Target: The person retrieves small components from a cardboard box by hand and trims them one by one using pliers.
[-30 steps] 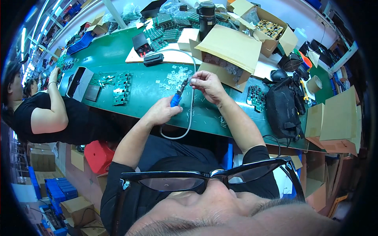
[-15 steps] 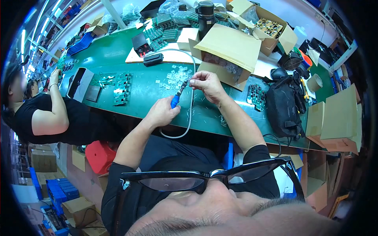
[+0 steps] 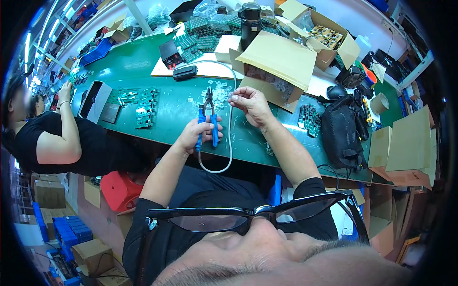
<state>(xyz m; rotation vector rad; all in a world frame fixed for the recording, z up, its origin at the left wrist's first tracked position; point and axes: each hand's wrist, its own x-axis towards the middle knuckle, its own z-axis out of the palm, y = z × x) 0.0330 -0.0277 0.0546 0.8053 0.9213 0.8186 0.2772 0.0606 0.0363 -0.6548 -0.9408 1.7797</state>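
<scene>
My left hand (image 3: 192,134) is wrapped round a pair of blue-handled side cutters (image 3: 214,127), whose handles are spread and whose dark jaws point away from me. In a pinch, the fingertips of my right hand (image 3: 255,107) hold a small whitish plastic piece (image 3: 231,96), partly hidden by the fingers. Between and beyond both hands lies a pile of similar small white pieces (image 3: 220,93) on the green bench (image 3: 171,109). A grey cable (image 3: 231,138) loops between my hands. Thin clear scraps are scattered near my right wrist.
Beyond my right hand stands an open cardboard box (image 3: 276,55) with more clear pieces. A black bag (image 3: 339,133) and green circuit boards (image 3: 310,120) lie at the right. More boards (image 3: 147,108) and a black case (image 3: 185,72) are at the left. A co-worker (image 3: 57,138) sits there.
The cutters have swung upright and drawn back from my right hand, and their handles have spread apart. My right hand stays nearly in place with its pinch.
</scene>
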